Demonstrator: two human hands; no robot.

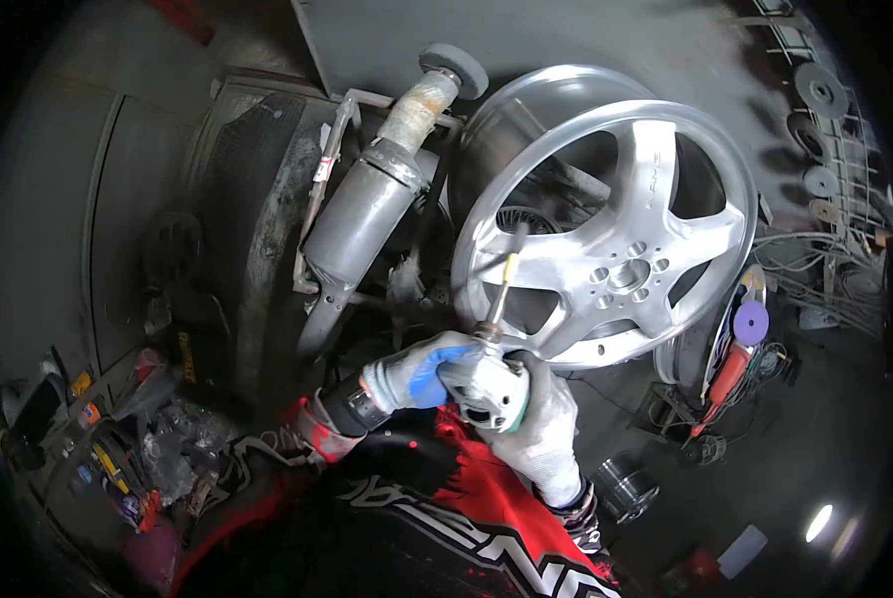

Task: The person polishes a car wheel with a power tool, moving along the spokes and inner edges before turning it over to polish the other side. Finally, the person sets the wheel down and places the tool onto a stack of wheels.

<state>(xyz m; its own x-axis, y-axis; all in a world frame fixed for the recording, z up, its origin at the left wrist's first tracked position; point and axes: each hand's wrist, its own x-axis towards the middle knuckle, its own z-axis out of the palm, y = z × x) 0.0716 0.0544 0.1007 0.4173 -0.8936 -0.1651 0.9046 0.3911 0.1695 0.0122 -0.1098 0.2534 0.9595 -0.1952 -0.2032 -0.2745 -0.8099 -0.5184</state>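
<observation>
My left hand (416, 373), in a grey and blue glove, is closed around the near side of a white power grinder (498, 391). Opposite it, my right hand (549, 424) in a whitish glove grips the tool's other side. From the grinder a thin shaft (506, 284) points up and away, with a yellow section and a dark tip smeared by motion. That tip overlaps the lower left spoke and window area of a silver five-spoke alloy wheel (656, 189), which stands tilted in front of me. The grinder's rear end is partly hidden by my hands.
Left of the wheel stands a grey motor (361, 224) with a round buffing wheel (454, 68) on its end. A red power tool with a purple disc (750, 322) lies at right. Discs hang on a wall rack (820, 90). Clutter, including a plastic bag (182, 453), fills the lower left.
</observation>
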